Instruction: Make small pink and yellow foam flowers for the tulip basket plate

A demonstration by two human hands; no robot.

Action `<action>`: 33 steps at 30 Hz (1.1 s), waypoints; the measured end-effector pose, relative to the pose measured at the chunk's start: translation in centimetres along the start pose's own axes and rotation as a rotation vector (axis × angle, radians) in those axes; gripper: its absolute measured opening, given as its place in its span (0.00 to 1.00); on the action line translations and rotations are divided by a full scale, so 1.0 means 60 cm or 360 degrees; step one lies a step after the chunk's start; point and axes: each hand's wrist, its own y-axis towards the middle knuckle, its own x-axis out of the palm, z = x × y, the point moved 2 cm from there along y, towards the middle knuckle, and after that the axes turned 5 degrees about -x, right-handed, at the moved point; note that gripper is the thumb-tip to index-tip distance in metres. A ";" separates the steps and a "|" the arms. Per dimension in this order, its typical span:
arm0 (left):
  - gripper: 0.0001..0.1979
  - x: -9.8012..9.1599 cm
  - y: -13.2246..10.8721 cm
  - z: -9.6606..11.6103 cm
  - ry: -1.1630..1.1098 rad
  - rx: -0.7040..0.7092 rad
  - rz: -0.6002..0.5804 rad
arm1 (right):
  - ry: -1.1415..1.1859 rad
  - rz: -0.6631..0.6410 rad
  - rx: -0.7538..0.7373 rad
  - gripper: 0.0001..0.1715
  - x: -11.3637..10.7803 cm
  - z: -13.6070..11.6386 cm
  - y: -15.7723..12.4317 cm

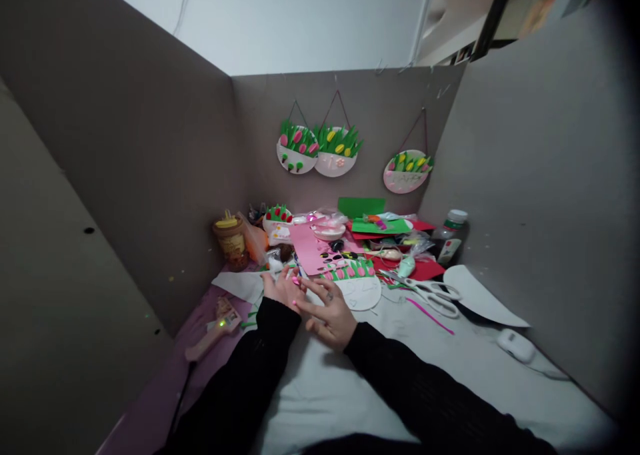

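Paper tulips [361, 270], pink and rounded, lie beyond the right hand [333, 314].

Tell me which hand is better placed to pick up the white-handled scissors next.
Likely the right hand: it is nearer the scissors, which lie off to its side. The left hand is farther away and would probably have to reach past it.

Dim, flat light overall; white wall [310, 22] at top brightest. Left panel [125, 142] shaded deeper than right panel [525, 148]. Faint, soft-edged shadow below right hand [331, 316]. Small green glow on glue gun [213, 340]. Black sleeves [410, 382] nearly detail-less. Wide-angle stretch toward edges; dark, blurred vignette along right side. Bottle label [449, 251] too soft to read.
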 end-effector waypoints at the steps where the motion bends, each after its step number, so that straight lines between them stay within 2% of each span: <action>1: 0.31 -0.001 0.001 -0.001 -0.0001 -0.0007 0.0024 | 0.0003 -0.0014 -0.0026 0.22 0.000 -0.001 0.000; 4: 0.30 -0.004 0.001 -0.005 0.0040 -0.0096 0.0084 | -0.0014 -0.0018 0.0053 0.24 0.003 0.000 0.002; 7: 0.30 -0.003 -0.002 -0.006 -0.0003 -0.0107 0.0007 | -0.0030 0.0012 0.0150 0.24 0.004 0.005 0.002; 14: 0.32 -0.006 -0.005 -0.004 -0.0108 -0.0178 -0.0055 | 0.0043 0.0052 0.0167 0.22 0.003 0.009 0.000; 21: 0.33 -0.009 -0.005 -0.006 -0.0107 -0.0213 -0.0188 | 0.0129 0.0037 0.0144 0.25 0.004 0.003 0.002; 27: 0.33 -0.004 -0.005 -0.003 -0.0112 -0.0098 -0.0195 | 0.0196 0.0029 0.0030 0.23 0.003 -0.007 0.003; 29: 0.33 -0.004 -0.004 -0.003 -0.0080 -0.0098 -0.0182 | 0.0209 -0.0003 0.0001 0.24 0.003 -0.009 0.004; 33: 0.32 -0.002 -0.005 -0.001 -0.0052 -0.0042 -0.0146 | 0.0125 0.0014 0.0102 0.28 0.002 -0.004 0.002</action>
